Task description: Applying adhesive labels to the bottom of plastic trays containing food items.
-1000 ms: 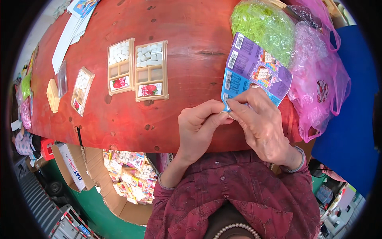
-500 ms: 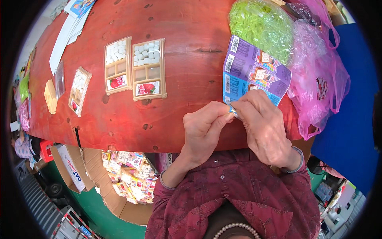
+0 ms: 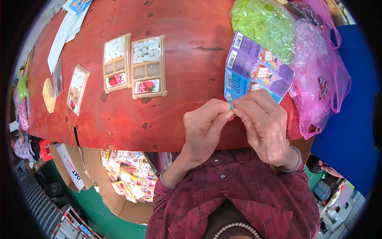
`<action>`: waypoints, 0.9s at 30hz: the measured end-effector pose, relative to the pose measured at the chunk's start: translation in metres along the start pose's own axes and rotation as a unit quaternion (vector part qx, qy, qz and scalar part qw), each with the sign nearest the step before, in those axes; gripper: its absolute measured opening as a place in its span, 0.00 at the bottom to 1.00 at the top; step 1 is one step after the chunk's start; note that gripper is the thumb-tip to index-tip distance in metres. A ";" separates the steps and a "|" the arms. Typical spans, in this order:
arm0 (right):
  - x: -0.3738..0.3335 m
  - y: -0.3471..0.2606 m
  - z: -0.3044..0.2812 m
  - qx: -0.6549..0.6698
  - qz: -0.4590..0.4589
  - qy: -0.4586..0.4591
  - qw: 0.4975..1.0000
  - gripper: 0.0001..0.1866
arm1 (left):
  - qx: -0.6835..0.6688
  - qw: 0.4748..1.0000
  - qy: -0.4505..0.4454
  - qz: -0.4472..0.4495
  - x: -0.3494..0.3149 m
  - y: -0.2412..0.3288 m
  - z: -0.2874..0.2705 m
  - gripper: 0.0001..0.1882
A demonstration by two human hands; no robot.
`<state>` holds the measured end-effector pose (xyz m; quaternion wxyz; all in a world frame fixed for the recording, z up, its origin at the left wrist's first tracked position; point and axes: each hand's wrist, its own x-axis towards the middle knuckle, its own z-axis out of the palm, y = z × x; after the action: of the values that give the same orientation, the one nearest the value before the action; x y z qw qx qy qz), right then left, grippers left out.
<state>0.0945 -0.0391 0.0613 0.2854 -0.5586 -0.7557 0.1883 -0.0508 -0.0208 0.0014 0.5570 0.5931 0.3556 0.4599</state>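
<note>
Both hands meet at the near edge of a printed purple and blue sheet (image 3: 246, 65), which looks like a sheet of stickers. My left hand (image 3: 205, 124) pinches its lower blue corner between thumb and fingertips. Right beside it, my right hand (image 3: 263, 127) is closed on the same corner, fingertips nearly touching the left's. The sheet stands tilted up from my fingers over the table, its lowest part hidden behind the right hand. Further left lie two beige compartment trays, the nearer tray (image 3: 139, 71) and its neighbour (image 3: 120, 64), with white pillow-shaped pieces and a strawberry-printed packet in each.
A third filled tray (image 3: 78, 89), an empty-looking beige tray (image 3: 49, 95) and a clear lid (image 3: 58, 79) lie left on the red table (image 3: 185, 71). Bags of green shreds (image 3: 262, 24) and pink plastic (image 3: 320, 79) crowd the right. Below, a cardboard box (image 3: 115, 199) holds colourful packets.
My right hand has turned slightly, bringing its thumb and fingertips closer against the left's at the sheet's corner. The table view has shifted a little; the trays have not moved on the table.
</note>
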 end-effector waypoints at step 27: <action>-0.006 0.005 0.012 0.059 0.045 0.062 0.995 0.03 | -0.065 0.996 0.014 -0.056 -0.010 -0.002 0.003 0.03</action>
<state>0.0924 -0.0428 0.0478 0.3554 -0.5848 -0.6981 0.2107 -0.0512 -0.0311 -0.0021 0.6144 0.5280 0.3651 0.4586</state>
